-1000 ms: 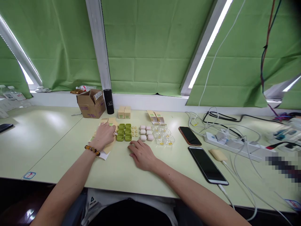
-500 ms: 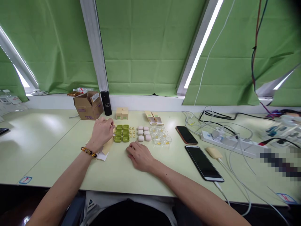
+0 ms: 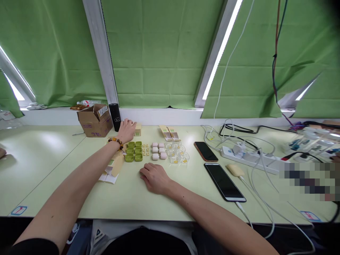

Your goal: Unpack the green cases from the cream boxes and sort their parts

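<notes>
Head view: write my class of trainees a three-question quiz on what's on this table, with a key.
1. Multiple choice: how many small, square green trays are set out?
a) four
b) six
c) nine

2. True or false: the brown cardboard box stands to the left of the black cylindrical bottle in the picture.

3. Short answer: which of the person's hands is at the small, upright beige cardboard box beyond the trays?

Key: 1. b; 2. true; 3. the left hand.
</notes>
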### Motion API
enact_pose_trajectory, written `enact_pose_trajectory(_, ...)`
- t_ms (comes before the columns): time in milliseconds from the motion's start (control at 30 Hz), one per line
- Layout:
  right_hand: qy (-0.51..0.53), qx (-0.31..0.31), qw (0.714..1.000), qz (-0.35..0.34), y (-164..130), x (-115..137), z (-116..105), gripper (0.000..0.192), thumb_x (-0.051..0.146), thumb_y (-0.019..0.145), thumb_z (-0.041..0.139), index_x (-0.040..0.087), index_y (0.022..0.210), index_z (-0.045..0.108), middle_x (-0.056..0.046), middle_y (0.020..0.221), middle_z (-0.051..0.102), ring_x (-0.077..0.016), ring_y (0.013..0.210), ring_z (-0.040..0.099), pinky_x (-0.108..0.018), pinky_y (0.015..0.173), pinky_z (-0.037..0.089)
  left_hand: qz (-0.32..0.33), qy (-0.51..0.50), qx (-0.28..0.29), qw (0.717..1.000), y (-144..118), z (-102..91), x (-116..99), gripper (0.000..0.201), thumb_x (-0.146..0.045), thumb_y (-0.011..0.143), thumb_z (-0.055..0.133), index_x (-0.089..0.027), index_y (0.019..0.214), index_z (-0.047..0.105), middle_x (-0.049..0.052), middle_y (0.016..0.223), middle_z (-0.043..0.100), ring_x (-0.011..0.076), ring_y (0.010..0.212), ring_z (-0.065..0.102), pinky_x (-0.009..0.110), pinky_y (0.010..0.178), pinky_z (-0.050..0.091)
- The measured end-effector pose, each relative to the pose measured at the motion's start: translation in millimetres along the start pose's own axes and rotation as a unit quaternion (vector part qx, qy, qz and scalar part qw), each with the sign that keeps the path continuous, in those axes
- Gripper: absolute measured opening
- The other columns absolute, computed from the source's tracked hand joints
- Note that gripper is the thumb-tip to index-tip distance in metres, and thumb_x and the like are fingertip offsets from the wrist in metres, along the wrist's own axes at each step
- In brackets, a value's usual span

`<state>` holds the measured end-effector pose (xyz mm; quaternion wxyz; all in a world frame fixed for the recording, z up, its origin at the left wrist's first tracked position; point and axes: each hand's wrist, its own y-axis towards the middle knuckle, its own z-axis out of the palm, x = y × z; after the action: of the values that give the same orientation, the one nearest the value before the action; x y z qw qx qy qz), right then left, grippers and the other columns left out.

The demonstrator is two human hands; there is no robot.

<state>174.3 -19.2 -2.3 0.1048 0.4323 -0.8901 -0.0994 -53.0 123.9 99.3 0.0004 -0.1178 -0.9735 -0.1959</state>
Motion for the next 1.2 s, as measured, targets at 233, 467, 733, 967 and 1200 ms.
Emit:
enact_pose_trajectory(233, 0.002, -0.002, 1.000, 0.000, 1.0, -0.4, -0.9, 0.013, 0.028, 0.102, 0.056, 0.020, 0.106, 0.066, -0.008, 0.106, 0.071, -0.0219, 0.093, 0.063, -0.033, 0.071, 0.039, -0.046, -0.002, 0.020, 0.999, 28.7, 56.4, 6.3, 0.058, -0.013, 0.080, 0.058, -0.008, 0.138, 0.057, 0.030, 0.130, 0.057, 0.0469, 0.131, 0.042, 0.058, 0.105, 0.032)
enact_pose_trajectory(467, 0.002, 0.003, 1.000, -0.001, 2.1, 0.1, -1.0, 0.012, 0.028, 0.102, 0.058, 0.020, 0.106, 0.066, -0.009, 0.106, 0.071, -0.0225, 0.094, 0.063, -0.033, 0.072, 0.041, -0.021, -0.050, 0.012, 0.998, 36.5, 68.4, 5.5, 0.038, -0.015, 0.079, 0.061, -0.012, 0.117, 0.061, 0.027, 0.137, 0.058, 0.0420, 0.137, 0.037, 0.056, 0.112, 0.027)
enact_pose_trajectory(733, -0.001, -0.006, 1.000, -0.003, 1.3, -0.2, -0.9, 0.013, 0.028, 0.102, 0.058, 0.021, 0.109, 0.066, -0.008, 0.107, 0.071, -0.0229, 0.096, 0.064, -0.033, 0.072, 0.042, -0.065, -0.178, -0.020, 0.982, 34.1, 56.0, 2.1, 0.033, -0.018, 0.075, 0.072, -0.020, 0.102, 0.052, 0.017, 0.112, 0.065, 0.0389, 0.125, 0.047, 0.054, 0.108, 0.036)
enact_pose_trajectory(967, 0.036, -0.080, 0.996, 0.016, -0.1, -10.9, -9.8, 0.023, 0.026, 0.102, 0.054, 0.021, 0.122, 0.063, -0.010, 0.114, 0.072, -0.0239, 0.102, 0.065, -0.033, 0.075, 0.045, -0.089, -0.361, -0.072, 0.925, 20.6, 12.5, -10.5, 0.043, -0.029, 0.093, 0.063, -0.021, 0.123, 0.033, 0.014, 0.126, 0.058, 0.0195, 0.101, 0.067, 0.038, 0.089, 0.057)
enact_pose_trajectory(1200, 0.278, -0.260, 0.916, 0.128, 5.9, -29.9, -11.4, 0.023, 0.024, 0.094, 0.060, 0.024, 0.117, 0.056, -0.004, 0.098, 0.068, -0.0185, 0.080, 0.064, -0.032, 0.070, 0.052, -0.053, -0.705, -0.048, 0.706, -62.5, -34.3, -52.5, 0.056, -0.045, 0.084, 0.080, -0.025, 0.118, 0.040, 0.004, 0.111, 0.066, 0.0177, 0.094, 0.072, 0.031, 0.078, 0.061)
